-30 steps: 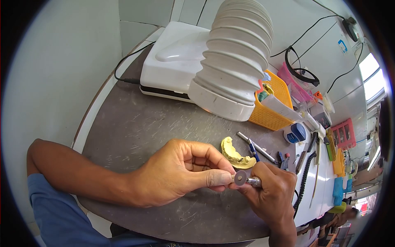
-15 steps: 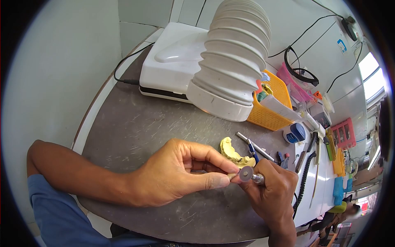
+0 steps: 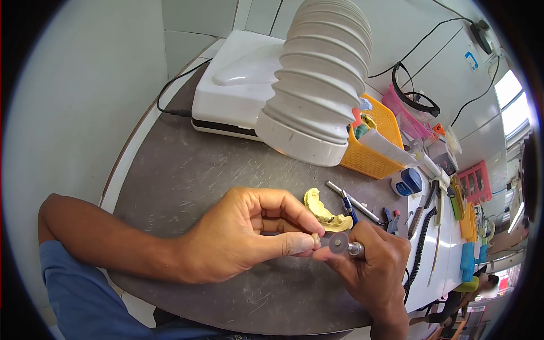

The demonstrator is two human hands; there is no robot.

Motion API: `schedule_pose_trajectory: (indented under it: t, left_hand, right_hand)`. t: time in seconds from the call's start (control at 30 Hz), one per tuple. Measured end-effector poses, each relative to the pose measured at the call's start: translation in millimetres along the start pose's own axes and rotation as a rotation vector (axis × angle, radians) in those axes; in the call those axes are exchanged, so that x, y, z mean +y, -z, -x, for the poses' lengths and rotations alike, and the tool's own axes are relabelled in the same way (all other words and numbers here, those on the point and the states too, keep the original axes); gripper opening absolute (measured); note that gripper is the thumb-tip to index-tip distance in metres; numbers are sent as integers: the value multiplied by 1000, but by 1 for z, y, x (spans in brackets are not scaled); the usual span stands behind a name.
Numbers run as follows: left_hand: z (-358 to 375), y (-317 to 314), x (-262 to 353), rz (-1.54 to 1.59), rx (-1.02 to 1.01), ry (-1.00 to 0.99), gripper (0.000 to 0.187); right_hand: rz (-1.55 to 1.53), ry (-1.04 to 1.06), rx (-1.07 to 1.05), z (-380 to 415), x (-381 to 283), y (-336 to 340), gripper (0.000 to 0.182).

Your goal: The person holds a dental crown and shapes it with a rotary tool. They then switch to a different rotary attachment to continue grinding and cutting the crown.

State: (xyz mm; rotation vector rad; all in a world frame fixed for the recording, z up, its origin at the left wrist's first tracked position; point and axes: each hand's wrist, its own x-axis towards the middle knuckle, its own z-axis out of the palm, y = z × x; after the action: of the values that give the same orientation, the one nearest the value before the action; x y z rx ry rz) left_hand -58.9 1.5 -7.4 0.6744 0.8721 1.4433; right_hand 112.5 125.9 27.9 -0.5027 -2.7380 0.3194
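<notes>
Between thumb and fingertips, my left hand [image 3: 255,235] pinches a small tooth-coloured dental crown [image 3: 316,239], partly hidden by the fingers. My right hand [image 3: 371,260] is wrapped round a metal rotary handpiece [image 3: 356,249] fitted with a thin round grinding disc [image 3: 338,243]. The disc faces the crown from its right, with a narrow gap between them. Just beyond my hands, a yellow plaster dental model [image 3: 320,212] lies on the grey tabletop [image 3: 187,187].
A white machine [image 3: 238,85] and a wide ribbed suction hose [image 3: 323,73] stand over the table's back. To the right are a pen [image 3: 349,207], a metal rod [image 3: 362,207], a yellow basket [image 3: 371,156], a blue-lidded jar [image 3: 407,182] and a coiled cord [image 3: 420,243]. Another person [image 3: 467,292] is far right.
My left fingers have turned the crown more upright, so more of it shows. The disc and crown have drawn slightly apart. My right hand stays nearly in place.
</notes>
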Motion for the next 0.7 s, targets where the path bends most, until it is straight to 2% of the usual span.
schedule_pose_trajectory:
  t: [0.53, 0.63, 0.7]
  left_hand:
    - [0, 0, -2, 24, 6, -36, 13]
    - [0, 0, -3, -9, 7, -60, 13]
    - [0, 0, -3, -7, 8, -61, 13]
  right_hand:
    - [42, 76, -29, 0, 3, -3, 47]
    - [47, -16, -76, 0, 0, -2, 42]
    - [53, 70, -35, 0, 4, -4, 47]
